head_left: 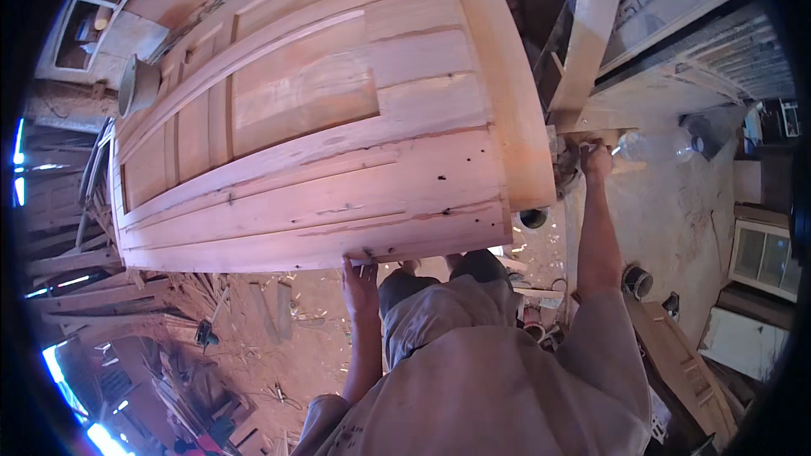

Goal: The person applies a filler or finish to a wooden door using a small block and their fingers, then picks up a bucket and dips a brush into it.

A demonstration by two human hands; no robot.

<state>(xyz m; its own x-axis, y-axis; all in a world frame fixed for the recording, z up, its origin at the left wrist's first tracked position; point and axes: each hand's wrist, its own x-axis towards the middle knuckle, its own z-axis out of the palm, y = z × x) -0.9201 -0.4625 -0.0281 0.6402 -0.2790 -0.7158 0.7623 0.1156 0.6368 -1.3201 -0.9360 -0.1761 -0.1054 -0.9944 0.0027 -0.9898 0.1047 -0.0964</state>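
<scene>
A large wooden door (422, 177) with recessed panels and several dark holes lies before me, on top of another pale wooden door (507, 76). At its near edge, my left hand (361, 281) is closed with its fingers against the wood. My right arm reaches out past the right end of the doors. There my right hand (596, 159) is closed, with its fingers pinched together at a small wooden block (604, 137). What it holds, if anything, is too small to make out. A clear plastic bottle (657, 147) lies just right of this hand.
A grey bowl-like container (138, 86) sits at the far left of the doors. An upright plank (589, 34) rises behind my right hand. Wood offcuts and shavings lie on the earthen floor (312, 329). A round can (637, 281) and a panelled wooden piece (688, 363) stand at right.
</scene>
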